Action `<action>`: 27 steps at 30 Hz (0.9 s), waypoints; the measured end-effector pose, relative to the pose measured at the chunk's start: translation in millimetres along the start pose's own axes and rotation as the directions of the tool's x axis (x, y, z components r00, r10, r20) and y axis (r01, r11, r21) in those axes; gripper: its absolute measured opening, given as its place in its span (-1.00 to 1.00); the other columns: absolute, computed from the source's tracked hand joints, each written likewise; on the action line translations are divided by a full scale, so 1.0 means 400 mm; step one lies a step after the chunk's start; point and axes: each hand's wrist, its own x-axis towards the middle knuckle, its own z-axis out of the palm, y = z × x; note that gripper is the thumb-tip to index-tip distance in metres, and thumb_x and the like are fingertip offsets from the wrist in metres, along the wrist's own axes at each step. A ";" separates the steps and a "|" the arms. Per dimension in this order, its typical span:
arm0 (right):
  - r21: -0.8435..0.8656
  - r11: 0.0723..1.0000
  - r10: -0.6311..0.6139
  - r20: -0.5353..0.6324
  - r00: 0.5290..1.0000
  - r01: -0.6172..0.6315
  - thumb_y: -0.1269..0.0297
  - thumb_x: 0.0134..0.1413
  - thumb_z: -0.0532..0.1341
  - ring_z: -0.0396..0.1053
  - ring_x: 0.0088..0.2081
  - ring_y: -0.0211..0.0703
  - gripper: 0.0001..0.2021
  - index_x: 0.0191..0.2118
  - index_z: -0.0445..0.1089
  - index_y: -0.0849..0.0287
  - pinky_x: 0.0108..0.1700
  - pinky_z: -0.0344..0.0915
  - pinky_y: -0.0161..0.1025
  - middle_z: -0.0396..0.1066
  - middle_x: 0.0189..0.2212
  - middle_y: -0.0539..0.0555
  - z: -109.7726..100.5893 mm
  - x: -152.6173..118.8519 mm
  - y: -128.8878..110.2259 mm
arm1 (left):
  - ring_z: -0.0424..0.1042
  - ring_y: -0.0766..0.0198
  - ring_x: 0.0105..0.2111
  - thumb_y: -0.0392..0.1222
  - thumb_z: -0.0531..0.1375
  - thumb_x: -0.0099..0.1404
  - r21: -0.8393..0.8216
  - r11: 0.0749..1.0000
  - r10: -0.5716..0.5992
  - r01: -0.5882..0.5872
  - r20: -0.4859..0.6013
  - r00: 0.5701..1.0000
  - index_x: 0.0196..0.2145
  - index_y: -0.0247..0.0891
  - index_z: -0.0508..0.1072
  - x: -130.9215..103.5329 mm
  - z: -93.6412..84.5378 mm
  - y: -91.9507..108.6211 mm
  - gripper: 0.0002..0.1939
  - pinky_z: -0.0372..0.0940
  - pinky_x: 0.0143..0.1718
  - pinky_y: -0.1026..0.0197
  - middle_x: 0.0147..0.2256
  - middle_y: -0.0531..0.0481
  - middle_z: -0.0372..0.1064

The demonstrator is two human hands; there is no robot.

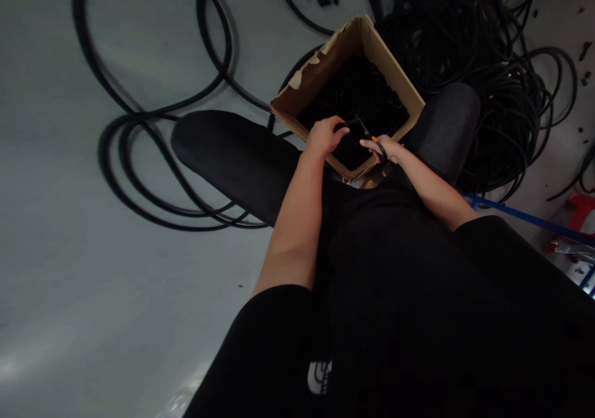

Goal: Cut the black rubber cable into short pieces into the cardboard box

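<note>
Over the near side of a cardboard box (393,64), my left hand (324,136) is closed on a black rubber hose (344,124), whose end points to the right. My right hand (388,149) grips a pair of scissors (382,151) with black and orange handles. The blades reach up and left beside the hose end; whether they touch it I cannot tell. Inside the box lie many short black pieces (360,89), dark and hard to make out singly.
Loops of black hose (134,117) spread over the grey floor (56,269) at left. A large tangled heap of hose (502,114) lies at right. Several cut pieces (325,0) rest beyond the box. A blue bar (525,213) and a red object (579,210) are at far right.
</note>
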 end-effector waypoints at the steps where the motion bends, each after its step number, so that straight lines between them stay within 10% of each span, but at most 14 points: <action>1: -0.001 1.000 0.022 -0.009 1.000 -0.022 -0.17 0.37 0.80 0.32 -0.60 -0.22 -0.35 -0.27 0.38 0.02 -0.59 0.29 -0.35 0.34 -0.61 -0.08 0.003 0.011 0.007 | 0.68 -0.31 0.27 -0.02 0.36 0.63 -0.009 1.000 0.008 -0.008 -0.007 1.000 0.27 -0.09 0.77 -0.001 -0.002 0.005 -0.64 0.52 0.42 -0.25 0.11 -0.30 0.78; 10: -0.139 0.990 -0.014 0.044 0.999 0.020 0.44 0.51 0.52 0.44 -0.40 -0.23 -0.65 -0.34 0.45 0.12 -0.45 0.32 -0.41 0.51 -0.41 0.03 0.027 0.027 0.024 | 0.71 -0.26 0.21 -0.03 0.38 0.61 -0.054 0.997 0.060 -0.059 0.007 0.998 0.16 -0.12 0.82 -0.022 -0.009 0.071 -0.70 0.56 0.40 -0.23 0.05 -0.26 0.81; 27: -0.101 0.995 -0.018 0.011 1.000 0.019 0.05 0.49 0.73 0.42 -0.45 -0.23 -0.46 -0.26 0.38 0.06 -0.53 0.29 -0.41 0.45 -0.45 -0.01 0.033 0.022 0.018 | 0.72 -0.34 0.35 -0.03 0.34 0.70 0.001 0.994 0.110 -0.110 0.057 0.992 0.25 -0.11 0.81 -0.032 0.030 0.078 -0.67 0.55 0.44 -0.26 0.16 -0.31 0.82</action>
